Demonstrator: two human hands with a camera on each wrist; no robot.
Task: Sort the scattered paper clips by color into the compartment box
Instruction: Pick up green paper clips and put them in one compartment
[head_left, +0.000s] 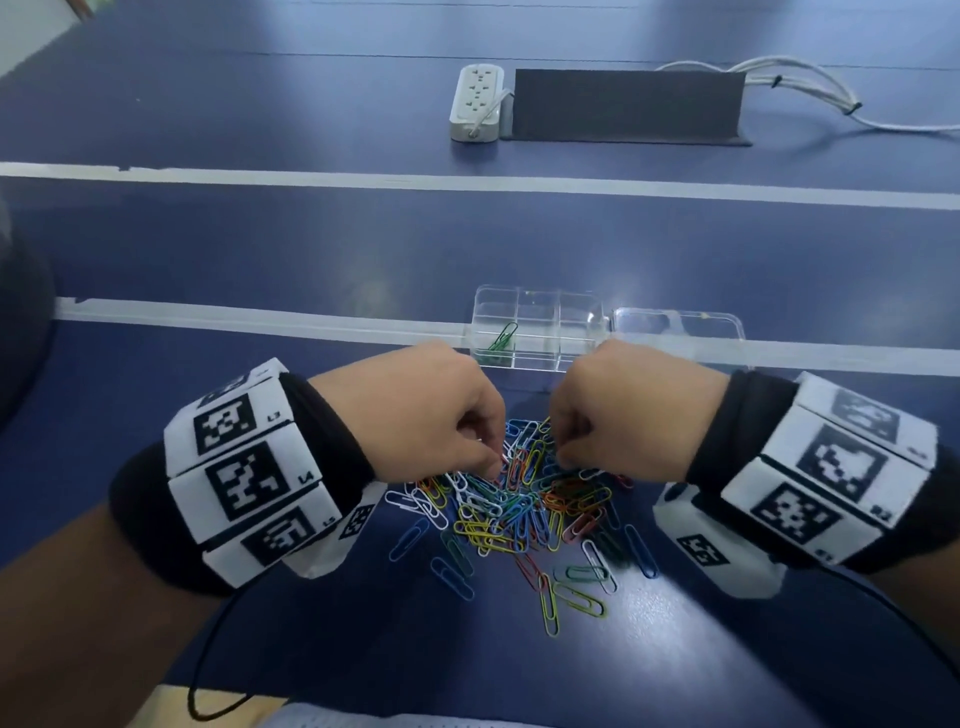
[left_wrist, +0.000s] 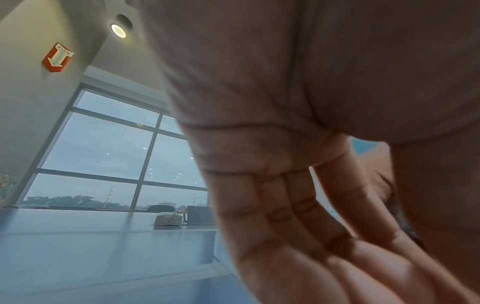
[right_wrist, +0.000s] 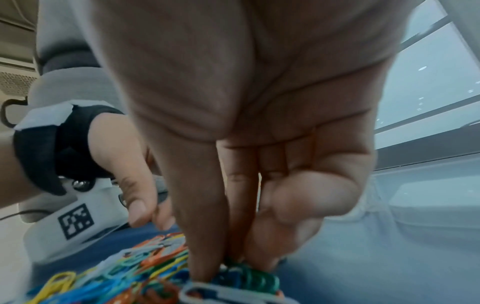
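A heap of mixed-color paper clips (head_left: 519, 504) lies on the blue table, with loose ones strewn toward me. Behind it stands the clear compartment box (head_left: 582, 332), lid (head_left: 675, 325) open to the right; green clips (head_left: 501, 340) sit in its near-left compartment. My right hand (head_left: 563, 457) reaches down into the heap's far edge. In the right wrist view, my right hand (right_wrist: 223, 265) pinches a bunch of green clips (right_wrist: 254, 277) between thumb and fingers. My left hand (head_left: 493, 462) has its fingertips on the heap beside a red clip. Whether my left hand (right_wrist: 153, 218) holds one is hidden.
A white power strip (head_left: 475, 101), a dark grey panel (head_left: 623, 104) and white cables (head_left: 810, 88) lie at the far side. White tape lines (head_left: 260, 319) cross the table. A black cord (head_left: 208, 649) hangs from my left wrist near the table's front edge.
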